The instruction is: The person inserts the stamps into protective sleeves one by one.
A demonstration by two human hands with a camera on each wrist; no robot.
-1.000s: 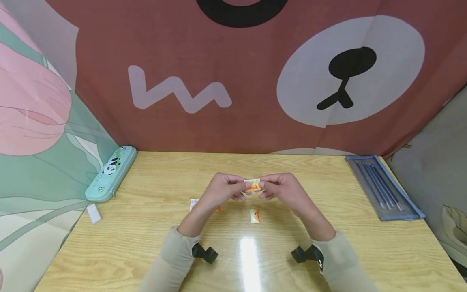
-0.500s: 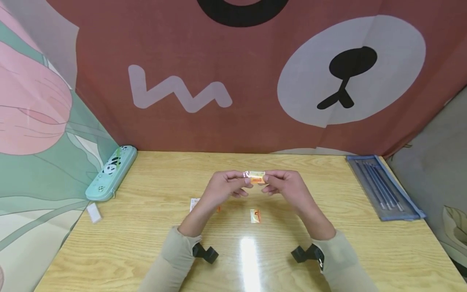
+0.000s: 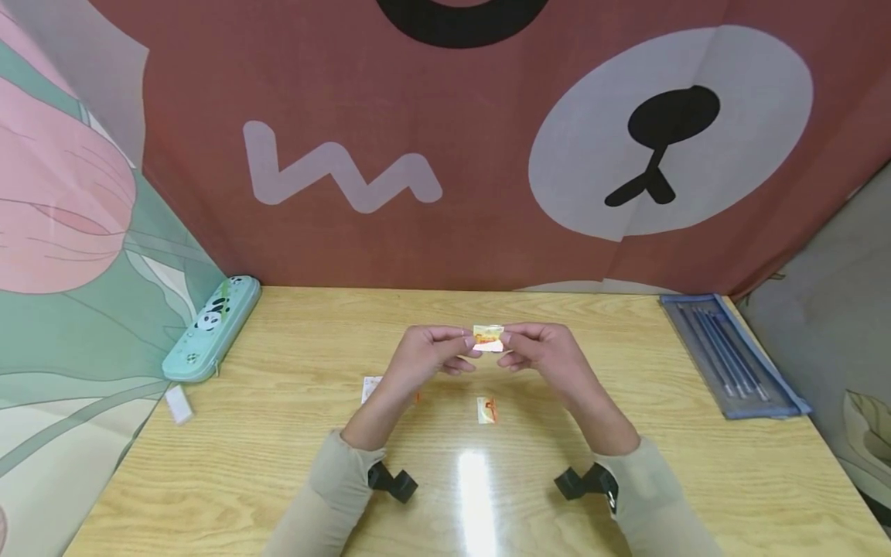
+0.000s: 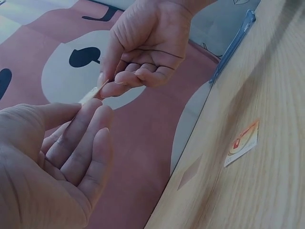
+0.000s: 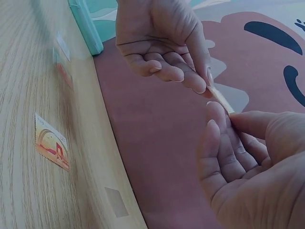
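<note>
A small yellow-and-orange stamp [image 3: 488,338] is held up above the table between both hands. My left hand [image 3: 426,357] pinches its left edge between thumb and index finger. The right edge is pinched the same way by my right hand [image 3: 550,354]. In the left wrist view the stamp [image 4: 93,94] shows nearly edge-on. Below the hands, a second stamp [image 5: 52,143] with a toothed edge and an orange picture lies flat on the wood. Partly hidden behind my left forearm lies a white and orange paper piece [image 3: 370,387].
On the wooden table [image 3: 278,480], a mint panda pencil case [image 3: 212,331] stands at the back left, with a small white block [image 3: 179,405] near it. A blue-edged mesh pouch [image 3: 734,357] with several slim rods lies at right. A printed cloth [image 3: 480,240] hangs behind the table.
Both hands have risen slightly with the stamp and shifted a little. The stamp has been tilted, and a bright reflection now lies along its lower part. The stamp on the table stays put.
</note>
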